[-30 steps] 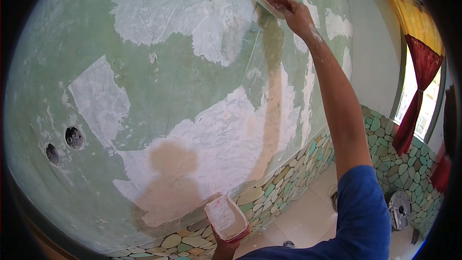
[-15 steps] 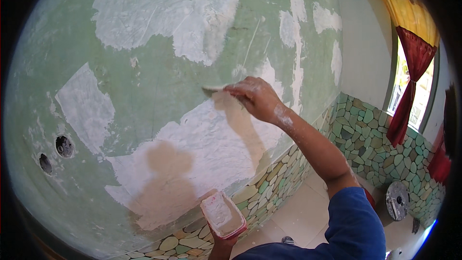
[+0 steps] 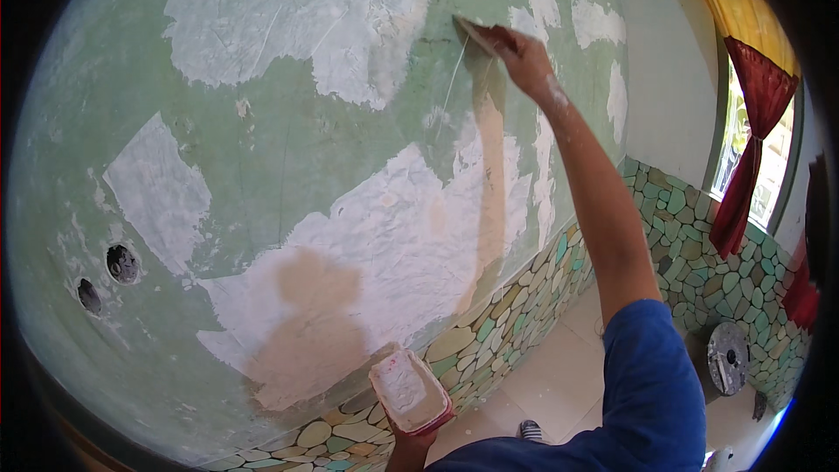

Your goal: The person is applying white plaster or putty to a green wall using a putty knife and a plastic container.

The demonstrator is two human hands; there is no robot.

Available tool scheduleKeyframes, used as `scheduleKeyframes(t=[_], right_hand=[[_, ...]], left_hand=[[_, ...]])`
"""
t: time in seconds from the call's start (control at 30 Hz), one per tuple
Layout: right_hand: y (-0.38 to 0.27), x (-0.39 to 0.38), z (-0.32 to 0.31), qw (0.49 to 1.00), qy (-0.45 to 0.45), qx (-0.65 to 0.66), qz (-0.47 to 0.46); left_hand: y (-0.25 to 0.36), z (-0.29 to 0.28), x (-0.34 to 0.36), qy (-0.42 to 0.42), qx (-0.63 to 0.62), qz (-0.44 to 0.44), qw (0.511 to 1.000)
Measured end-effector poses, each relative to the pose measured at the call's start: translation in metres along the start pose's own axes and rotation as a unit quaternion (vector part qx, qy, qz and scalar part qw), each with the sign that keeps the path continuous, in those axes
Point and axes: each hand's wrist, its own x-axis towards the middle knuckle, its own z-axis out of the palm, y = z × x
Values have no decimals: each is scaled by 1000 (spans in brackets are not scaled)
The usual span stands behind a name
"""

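Observation:
My right hand [image 3: 524, 59] is raised at the upper middle, its fingers closed round a putty knife [image 3: 473, 36]. The knife's thin blade slants up to the left against the green wall [image 3: 245, 157]; its grip is hidden in my fingers. Low in the middle, my left hand [image 3: 412, 439] holds a red-rimmed rectangular tub [image 3: 434, 413] from below. White filler [image 3: 402, 385] lies inside the tub, which tilts beside the wall. A broad, uneven white patch [image 3: 393, 236] of filler covers the lower wall beneath my right hand.
More white patches mark the wall above and to the left. Two round holes [image 3: 122, 263] pierce it at left. Pebble-pattern cladding [image 3: 489, 323] runs along its foot. A round grey object [image 3: 728, 358] stands at right, below a red-and-yellow curtain [image 3: 756, 96] at a window.
My right hand has moved up and to the right with the putty knife, from the top edge of the broad patch onto green wall. The white patch's upper edge now shows. My left hand barely shifts.

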Motion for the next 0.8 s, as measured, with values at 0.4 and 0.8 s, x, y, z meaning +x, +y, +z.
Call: scheduleKeyframes(t=[0.4, 0.8], right_hand=[[-109, -189, 52, 979, -144, 4, -143], [44, -37, 13, 991, 130, -5, 24]], left_hand=[[2, 1, -1, -13, -13, -19, 1000], [-1, 6, -19, 28, -5, -35, 999]])
